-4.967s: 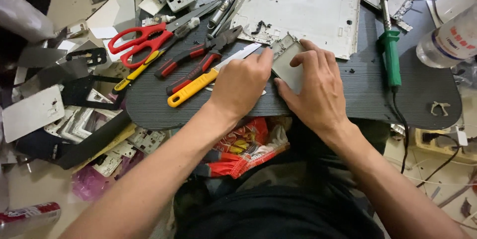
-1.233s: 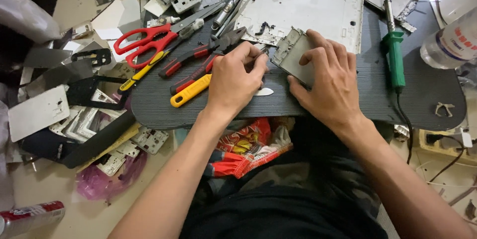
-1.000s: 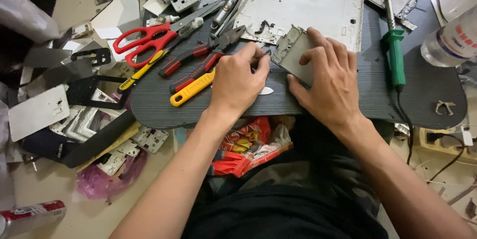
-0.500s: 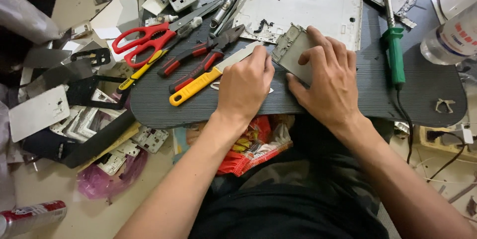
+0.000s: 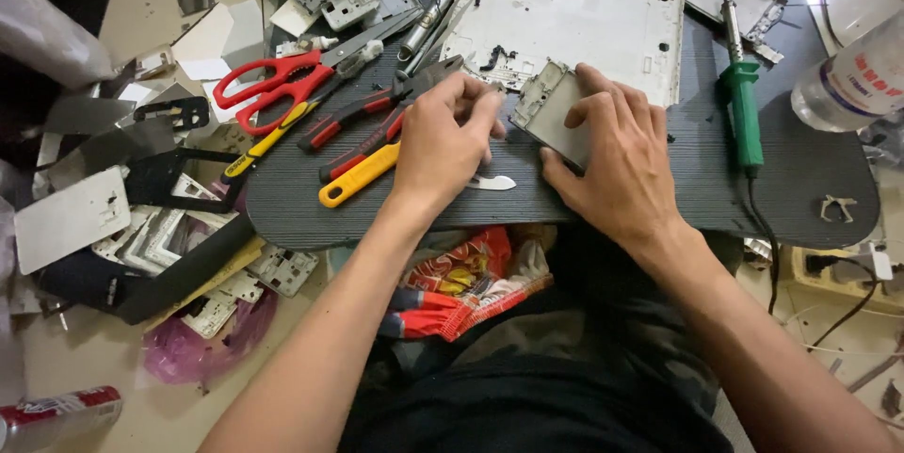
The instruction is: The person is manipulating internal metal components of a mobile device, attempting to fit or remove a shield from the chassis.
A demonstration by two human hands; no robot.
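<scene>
Here the work looks to be at the prising stage: the right hand [image 5: 617,166] lies flat over a small grey metal frame part [image 5: 557,112], its fingers spread and pressing it down on the dark ribbed worktop [image 5: 659,199], just near of the white tablet back shell [image 5: 574,15]. The left hand [image 5: 444,137] is curled, fingers narrow and bunched at the part's left edge; whether they pinch a tool there cannot be told, as the hand hides its own tips. A small pale blade tip [image 5: 494,183] shows on the worktop just right of that hand. To the left lie the yellow-handled cutter [image 5: 360,175], red-and-black pliers [image 5: 372,114] and red scissors [image 5: 268,88], all close to the left hand but untouched. A green-handled soldering iron [image 5: 744,114] rests well to the right. As a judgement, the next move calls for a steady downward hold from the right hand while the left works carefully along the edge, since the thin frame could bend or slip.
</scene>
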